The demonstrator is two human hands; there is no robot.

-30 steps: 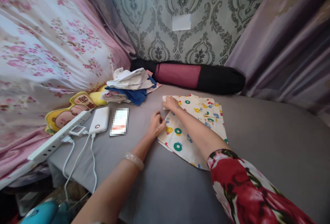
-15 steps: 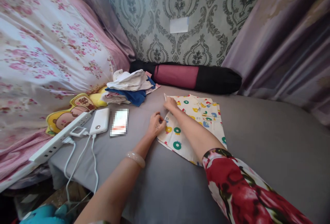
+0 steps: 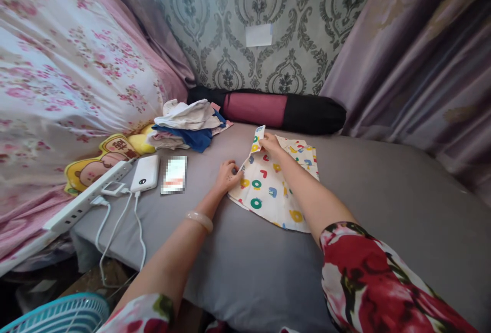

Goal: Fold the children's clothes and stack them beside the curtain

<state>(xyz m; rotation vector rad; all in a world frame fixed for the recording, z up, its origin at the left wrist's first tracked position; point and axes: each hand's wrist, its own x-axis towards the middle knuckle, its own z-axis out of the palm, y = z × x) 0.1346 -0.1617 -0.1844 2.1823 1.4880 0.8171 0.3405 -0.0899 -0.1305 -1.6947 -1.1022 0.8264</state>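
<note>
Right hand (image 3: 271, 145) had pinched the printed cloth's (image 3: 256, 190) far-left corner and lifted it; half a second earlier that corner sat lower. Left hand (image 3: 226, 177) stayed at the left edge, fingers curled; couldn't tell if gripping. Cloth lay on the grey sheet (image 3: 391, 215), partly blocked by the right forearm. Clothes pile (image 3: 187, 115), phone (image 3: 174, 174), power bank (image 3: 146, 172) sat left; bolster (image 3: 255, 109) behind.

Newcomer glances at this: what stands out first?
Likely the cream printed cloth on the gray surface, its far left corner held up in the right hand, the left hand at its left edge. Then the black and maroon roll along the patterned wall, and the flowered fabric at far left.
</note>
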